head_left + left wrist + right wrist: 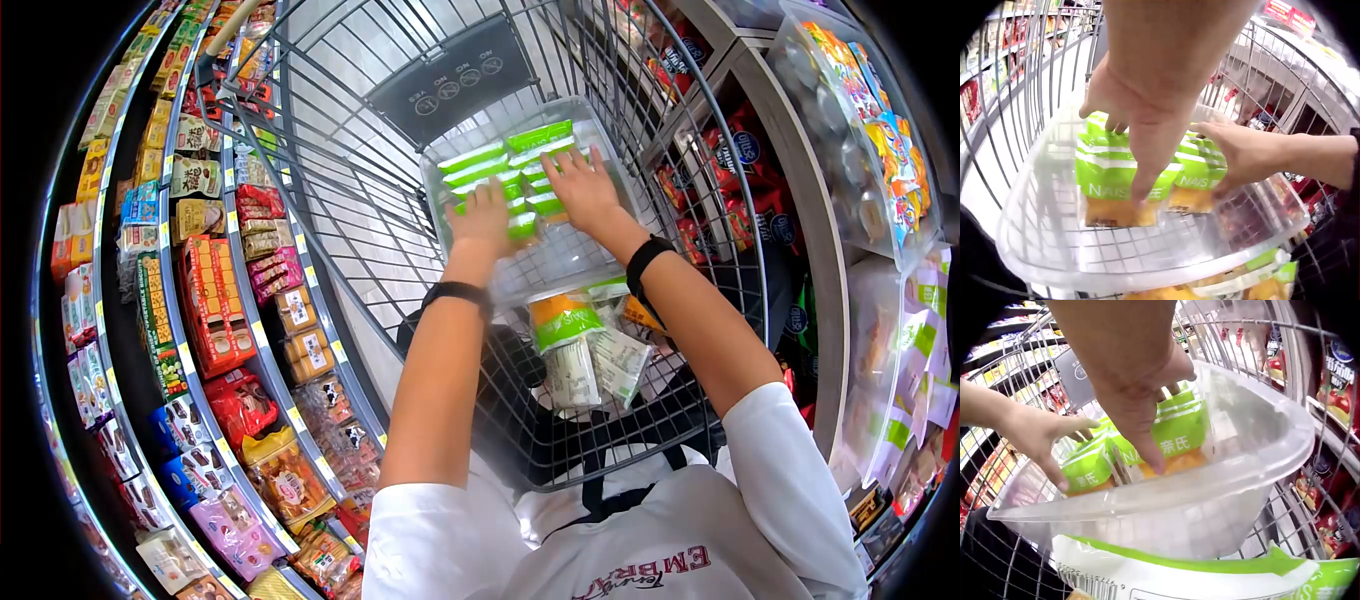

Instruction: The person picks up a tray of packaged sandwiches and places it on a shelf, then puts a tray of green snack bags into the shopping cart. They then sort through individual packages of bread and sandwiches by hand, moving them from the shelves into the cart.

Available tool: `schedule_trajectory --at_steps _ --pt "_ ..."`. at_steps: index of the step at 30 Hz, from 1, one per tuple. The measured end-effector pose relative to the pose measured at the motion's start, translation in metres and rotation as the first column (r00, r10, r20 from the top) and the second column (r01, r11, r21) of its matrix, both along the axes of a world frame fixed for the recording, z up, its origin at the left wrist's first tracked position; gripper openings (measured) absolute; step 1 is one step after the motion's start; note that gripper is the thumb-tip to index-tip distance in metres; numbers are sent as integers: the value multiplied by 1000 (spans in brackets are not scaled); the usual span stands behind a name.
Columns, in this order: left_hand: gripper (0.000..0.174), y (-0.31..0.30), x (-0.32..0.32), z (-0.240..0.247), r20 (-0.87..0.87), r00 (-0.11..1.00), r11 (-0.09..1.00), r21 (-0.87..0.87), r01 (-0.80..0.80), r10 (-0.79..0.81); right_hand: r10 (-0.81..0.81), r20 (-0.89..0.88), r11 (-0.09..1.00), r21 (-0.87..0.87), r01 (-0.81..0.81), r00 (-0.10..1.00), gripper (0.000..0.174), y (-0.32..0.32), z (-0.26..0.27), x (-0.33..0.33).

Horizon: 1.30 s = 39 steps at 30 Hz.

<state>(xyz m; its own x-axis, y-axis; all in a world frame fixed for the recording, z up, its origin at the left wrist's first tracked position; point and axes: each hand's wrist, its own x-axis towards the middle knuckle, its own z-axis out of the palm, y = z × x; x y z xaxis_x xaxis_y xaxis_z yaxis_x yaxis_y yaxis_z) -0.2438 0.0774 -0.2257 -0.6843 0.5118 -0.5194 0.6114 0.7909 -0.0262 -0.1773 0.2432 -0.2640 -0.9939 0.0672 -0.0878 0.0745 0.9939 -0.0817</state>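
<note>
Green-and-white NAIS food packets (480, 170) with yellow-orange lower parts stand in two rows inside a clear plastic bin (515, 287), which sits in a shopping cart. Over the left row lies my left hand (482, 218), slightly blurred; in the left wrist view its thumb presses the front packet (1116, 178) while bent fingers reach over the tops behind. My right hand (585, 195) holds the right row the same way, thumb on the front packet (1179, 434) and fingers over the tops. The packets' lower parts are partly hidden by my hands and the bin wall.
More NAIS packets (568, 325) lie in the cart (640, 445) below the bin's near edge. Shelves of packaged snacks (215, 300) line the left side. On the right stand a wooden-edged shelf (815, 200) and a clear bin of bright packets (880, 130).
</note>
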Motion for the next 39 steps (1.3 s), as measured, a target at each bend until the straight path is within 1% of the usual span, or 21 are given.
schedule_trajectory --at_steps 2,3,4,6,10,12,13,14,15,17,18,20,23,27,30,32,33,35,36,37,39 --pt "122 -1 -6 6 -23 1000 999 -32 21 -21 -20 138 999 33 15 990 78 2 -1 -3" --pt "122 -1 -7 5 -45 998 997 -62 42 -45 -16 144 999 30 12 989 78 2 -8 -2" --pt "122 -3 -8 -2 -38 998 997 -65 39 -41 7 128 997 74 -17 992 77 3 -15 0" --pt "128 -5 -12 -14 -107 984 987 -95 133 -143 35 115 992 116 -49 993 77 3 -27 3" --pt "127 3 -4 -23 -79 982 978 -136 159 -171 14 86 1000 5 -14 996 76 3 -35 6" --pt "127 5 12 -26 -154 976 984 -117 137 -154 18 85 1000 -25 -16 996 76 2 -31 7" --pt "127 6 17 -27 -191 971 986 -106 126 -144 3 69 1000 -28 -1 998 69 1 -29 8" --pt "121 5 18 -33 -199 970 988 -97 123 -141 -12 54 999 -33 14 998 63 0 -29 9" --pt "121 4 17 -38 -200 970 988 -98 124 -141 -13 53 999 -34 15 998 63 0 -29 8" --pt "113 0 14 -45 -181 980 995 39 88 -79 -28 66 995 -97 35 997 66 -2 -28 11" --pt "113 -1 11 -45 -181 980 995 37 91 -83 -32 65 994 -98 38 997 66 -1 -27 11" --pt "108 0 7 -41 -77 995 995 62 75 -70 -24 142 988 -147 45 990 67 3 -26 8" --pt "109 3 15 -27 -112 993 993 109 46 -34 -40 85 983 -174 55 996 74 3 -29 9" --pt "108 5 19 -8 -131 991 993 103 50 -36 -50 67 967 -246 65 996 70 8 -18 9" --pt "107 1 16 -1 -142 989 993 120 -22 39 -67 85 947 -309 90 994 71 8 -2 10" --pt "89 -3 15 4 100 983 958 231 -172 152 -93 74 943 -314 111 993 67 9 9 13" --pt "89 -11 21 -10 99 983 957 232 -176 156 -88 72 944 -313 107 993 67 5 3 20" --pt "108 -16 11 -53 -258 965 980 199 17 35 -93 19 941 -324 94 995 68 6 -6 19" --pt "116 -11 18 -44 -236 972 990 138 38 -4 -89 12 959 -268 89 996 71 4 6 26" --pt "116 -7 22 -39 -234 972 988 149 44 -8 -96 13 962 -257 96 995 71 6 16 26" --pt "122 4 36 4 106 992 991 112 -78 66 -105 65 927 -355 122 992 77 6 19 34"
